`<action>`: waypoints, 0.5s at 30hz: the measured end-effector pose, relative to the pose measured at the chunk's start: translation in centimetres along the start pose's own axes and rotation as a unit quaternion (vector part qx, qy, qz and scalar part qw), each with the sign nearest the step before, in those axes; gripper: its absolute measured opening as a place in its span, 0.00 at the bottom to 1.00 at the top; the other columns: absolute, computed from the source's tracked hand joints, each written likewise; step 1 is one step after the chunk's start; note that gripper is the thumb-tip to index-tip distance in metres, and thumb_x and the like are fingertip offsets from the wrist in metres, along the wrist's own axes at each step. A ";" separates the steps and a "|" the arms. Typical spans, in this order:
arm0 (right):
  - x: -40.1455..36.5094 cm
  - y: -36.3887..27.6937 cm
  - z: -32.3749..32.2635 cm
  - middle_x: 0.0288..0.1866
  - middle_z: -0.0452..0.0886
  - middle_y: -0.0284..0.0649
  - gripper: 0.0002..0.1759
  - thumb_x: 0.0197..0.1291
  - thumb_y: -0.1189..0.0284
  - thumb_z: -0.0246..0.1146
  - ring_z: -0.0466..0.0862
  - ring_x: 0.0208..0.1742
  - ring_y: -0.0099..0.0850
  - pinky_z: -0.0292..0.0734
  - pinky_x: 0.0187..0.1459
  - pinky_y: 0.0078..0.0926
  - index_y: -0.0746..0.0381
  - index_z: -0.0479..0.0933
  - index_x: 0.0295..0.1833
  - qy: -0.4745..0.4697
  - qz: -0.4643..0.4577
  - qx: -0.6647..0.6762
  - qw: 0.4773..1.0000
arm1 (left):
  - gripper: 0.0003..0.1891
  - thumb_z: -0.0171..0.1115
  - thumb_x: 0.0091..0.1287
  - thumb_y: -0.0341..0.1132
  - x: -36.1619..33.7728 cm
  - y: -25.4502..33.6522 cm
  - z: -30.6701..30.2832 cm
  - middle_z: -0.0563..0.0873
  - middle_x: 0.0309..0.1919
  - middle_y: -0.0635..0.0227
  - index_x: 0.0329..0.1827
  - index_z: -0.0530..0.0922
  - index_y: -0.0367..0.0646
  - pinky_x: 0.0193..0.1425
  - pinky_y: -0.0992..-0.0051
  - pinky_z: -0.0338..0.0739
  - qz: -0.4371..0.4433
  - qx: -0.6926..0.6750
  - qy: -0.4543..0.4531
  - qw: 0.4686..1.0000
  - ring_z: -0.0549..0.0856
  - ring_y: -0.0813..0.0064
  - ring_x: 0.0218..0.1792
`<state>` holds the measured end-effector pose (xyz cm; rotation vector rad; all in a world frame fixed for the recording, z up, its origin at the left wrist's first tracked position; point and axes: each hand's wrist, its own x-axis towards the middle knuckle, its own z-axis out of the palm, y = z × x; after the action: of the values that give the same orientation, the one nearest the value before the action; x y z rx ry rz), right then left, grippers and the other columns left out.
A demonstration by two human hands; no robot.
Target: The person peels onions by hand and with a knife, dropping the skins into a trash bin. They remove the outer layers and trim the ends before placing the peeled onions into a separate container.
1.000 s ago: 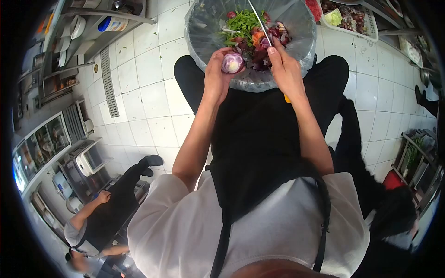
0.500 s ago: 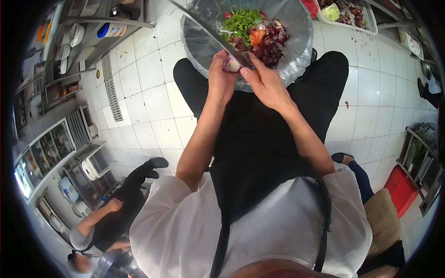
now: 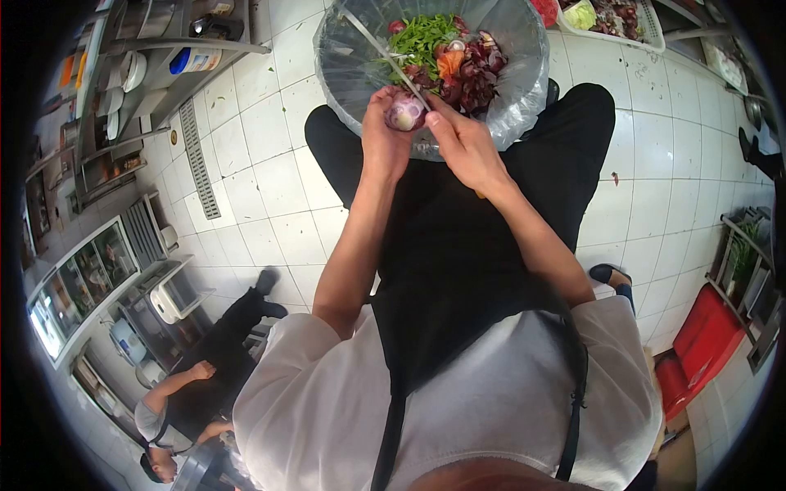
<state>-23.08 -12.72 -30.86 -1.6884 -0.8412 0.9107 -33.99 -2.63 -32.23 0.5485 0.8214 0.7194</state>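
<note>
My left hand (image 3: pixel 385 135) is closed around a red onion (image 3: pixel 405 113), whose pale cut face points up. In my right hand (image 3: pixel 467 143) is a knife (image 3: pixel 381 53), its handle hidden by the fingers. The blade slants up and left from the onion, over the bin (image 3: pixel 332 69) lined with clear plastic. Inside the bin lie green trimmings (image 3: pixel 426 45), dark red onion skins (image 3: pixel 479 78) and an orange scrap (image 3: pixel 449 63). Both hands are over the bin's near rim, between my knees.
A white crate (image 3: pixel 647 41) with onions and a pale green vegetable stands at the upper right. Metal shelves (image 3: pixel 155 51) line the left side, near a floor drain (image 3: pixel 196 155). Another person (image 3: pixel 205 360) is at the lower left; a red chair (image 3: pixel 696 352) is at the right.
The knife has turned, so its blade now shows narrow and nearly edge-on. More of the onion shows in my left hand. At the right, the red chair is more exposed.
</note>
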 end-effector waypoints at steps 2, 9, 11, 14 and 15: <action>0.6 0.0 -0.7 0.33 0.84 0.54 0.29 0.73 0.55 0.52 0.87 0.36 0.45 0.79 0.41 0.39 0.67 0.72 0.68 0.019 0.048 0.039 0.998 | 0.12 0.47 0.73 0.35 -0.1 0.1 -0.1 0.81 0.48 0.64 0.53 0.72 0.43 0.57 0.61 0.78 -0.008 0.006 -0.003 1.000 0.82 0.67 0.50; 0.8 0.0 -2.6 0.29 0.82 0.51 0.38 0.71 0.51 0.54 0.86 0.34 0.46 0.78 0.40 0.39 0.69 0.63 0.74 -0.004 0.114 0.016 0.993 | 0.15 0.49 0.77 0.42 0.3 -0.2 -0.9 0.82 0.52 0.62 0.58 0.73 0.43 0.52 0.59 0.82 -0.037 0.025 -0.029 0.999 0.83 0.67 0.52; 0.4 0.6 -2.1 0.33 0.83 0.56 0.38 0.70 0.51 0.56 0.86 0.39 0.53 0.78 0.44 0.42 0.70 0.63 0.73 -0.021 0.033 -0.011 0.999 | 0.15 0.48 0.78 0.41 0.4 -0.3 -0.8 0.82 0.52 0.62 0.59 0.73 0.42 0.53 0.63 0.81 -0.053 0.005 -0.036 0.998 0.83 0.69 0.52; -0.3 -0.8 -1.7 0.33 0.83 0.61 0.39 0.68 0.51 0.59 0.85 0.39 0.58 0.78 0.44 0.44 0.71 0.64 0.72 -0.062 -0.061 -0.056 0.995 | 0.15 0.47 0.79 0.40 0.4 -0.4 -0.3 0.83 0.52 0.63 0.59 0.74 0.41 0.56 0.69 0.80 -0.079 -0.027 0.002 0.996 0.82 0.71 0.52; -0.4 -0.9 -1.5 0.31 0.81 0.57 0.37 0.68 0.53 0.60 0.84 0.35 0.54 0.78 0.41 0.41 0.69 0.64 0.73 -0.068 -0.061 -0.066 0.994 | 0.15 0.47 0.79 0.39 0.5 -0.5 -0.4 0.83 0.52 0.64 0.58 0.74 0.41 0.56 0.71 0.79 -0.084 -0.031 0.013 0.996 0.82 0.72 0.52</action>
<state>-22.07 -13.50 -29.57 -1.6793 -1.1060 0.9107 -33.89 -2.55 -33.03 0.4092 0.8545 0.5965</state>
